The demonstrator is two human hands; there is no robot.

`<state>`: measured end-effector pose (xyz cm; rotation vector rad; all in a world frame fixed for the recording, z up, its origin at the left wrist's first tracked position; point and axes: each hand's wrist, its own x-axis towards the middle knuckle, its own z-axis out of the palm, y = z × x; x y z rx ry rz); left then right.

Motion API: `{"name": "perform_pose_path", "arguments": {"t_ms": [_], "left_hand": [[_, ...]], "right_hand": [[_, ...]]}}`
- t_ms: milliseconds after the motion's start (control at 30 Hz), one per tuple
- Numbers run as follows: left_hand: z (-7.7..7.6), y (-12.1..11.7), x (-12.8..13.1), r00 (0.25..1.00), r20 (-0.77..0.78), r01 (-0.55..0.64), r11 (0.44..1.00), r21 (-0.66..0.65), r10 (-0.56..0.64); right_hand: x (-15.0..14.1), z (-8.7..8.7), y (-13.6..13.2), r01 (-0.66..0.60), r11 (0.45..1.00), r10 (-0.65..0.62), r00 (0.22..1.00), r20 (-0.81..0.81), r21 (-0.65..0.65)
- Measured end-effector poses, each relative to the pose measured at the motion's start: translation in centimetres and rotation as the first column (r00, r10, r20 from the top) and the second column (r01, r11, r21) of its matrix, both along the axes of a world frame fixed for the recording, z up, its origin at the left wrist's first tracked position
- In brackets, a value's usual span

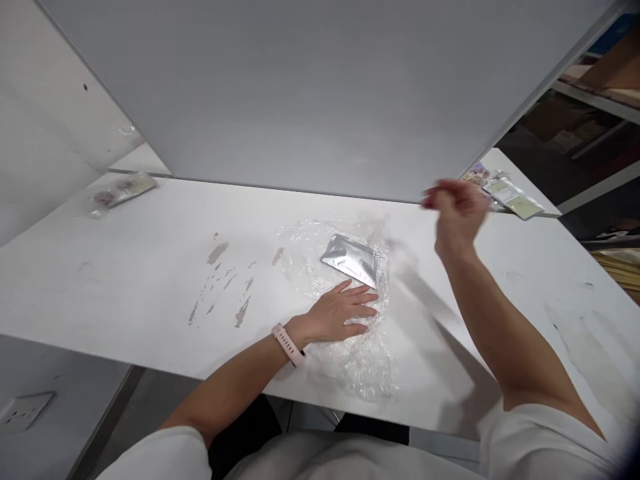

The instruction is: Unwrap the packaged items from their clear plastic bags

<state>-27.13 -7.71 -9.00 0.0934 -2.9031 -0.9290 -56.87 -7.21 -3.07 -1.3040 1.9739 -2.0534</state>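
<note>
My left hand (340,313), a pink watch band (289,345) at its wrist, lies flat with fingers spread on a sheet of crinkled clear plastic wrap (370,370). Just beyond its fingertips a shiny silver pouch (353,259) rests on the same wrap. Raised over the back right of the table, my right hand (460,210) is blurred by motion. Its fingers look curled and pinched together, with a reddish tint at the tips. Whether anything small is between them does not show.
A white table (150,267) with worn patches meets an upright grey panel (320,100) at the back. A clear-wrapped packet (125,190) lies at the back left; further packets (515,197) lie at the back right. Shelves (600,100) with boxes stand beyond the right side.
</note>
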Motion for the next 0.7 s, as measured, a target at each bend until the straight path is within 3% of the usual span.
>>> {"name": "perform_pose_path", "arguments": {"t_ms": [33, 67, 100, 167, 233, 367, 467, 567, 633, 700], "left_hand": [[0.0, 0.0, 0.0, 1.000, -0.004, -0.003, 1.000, 0.004, 0.003], [0.1, 0.0, -0.1, 1.000, -0.007, -0.006, 1.000, 0.009, 0.006], [0.1, 0.0, -0.1, 1.000, -0.010, -0.010, 1.000, 0.014, 0.010], [0.1, 0.0, -0.1, 1.000, -0.012, -0.020, 0.999, 0.029, 0.021], [0.0, 0.1, -0.1, 0.999, -0.022, -0.030, 0.998, 0.048, 0.031], [-0.4, 0.1, 0.0, 0.996, -0.081, -0.038, 0.996, 0.080, 0.045], [-0.6, 0.1, 0.1, 0.995, -0.084, -0.048, 0.995, 0.091, 0.056], [-0.6, 0.0, 0.3, 0.997, -0.054, -0.046, 0.992, 0.118, 0.052], [-0.6, -0.1, 0.3, 0.998, -0.038, -0.041, 0.989, 0.143, 0.047], [-0.6, -0.1, 0.4, 0.999, -0.031, -0.037, 0.986, 0.163, 0.043]], "right_hand": [[2.8, -0.1, 0.8, -0.238, 0.948, 0.260, 0.962, -0.086, 0.212], [5.4, -0.3, 1.5, -0.379, 0.816, 0.479, 0.866, -0.142, 0.437], [7.5, -0.5, 2.0, -0.360, 0.708, 0.573, 0.796, -0.195, 0.608], [10.2, -1.0, 2.6, -0.183, 0.505, 0.676, 0.691, -0.255, 0.843], [11.2, -1.5, 2.5, -0.005, 0.394, 0.704, 0.644, -0.299, 0.919], [11.6, -1.4, 1.9, 0.109, 0.294, 0.797, 0.521, -0.306, 0.950], [12.2, -1.2, 1.7, 0.185, 0.278, 0.815, 0.475, -0.333, 0.943], [11.8, -1.1, 1.7, 0.130, 0.345, 0.716, 0.604, -0.350, 0.930], [10.6, -0.6, 2.0, -0.065, 0.482, 0.585, 0.766, -0.266, 0.874], [8.9, 0.2, 2.5, -0.294, 0.676, 0.451, 0.890, -0.063, 0.676]]}}
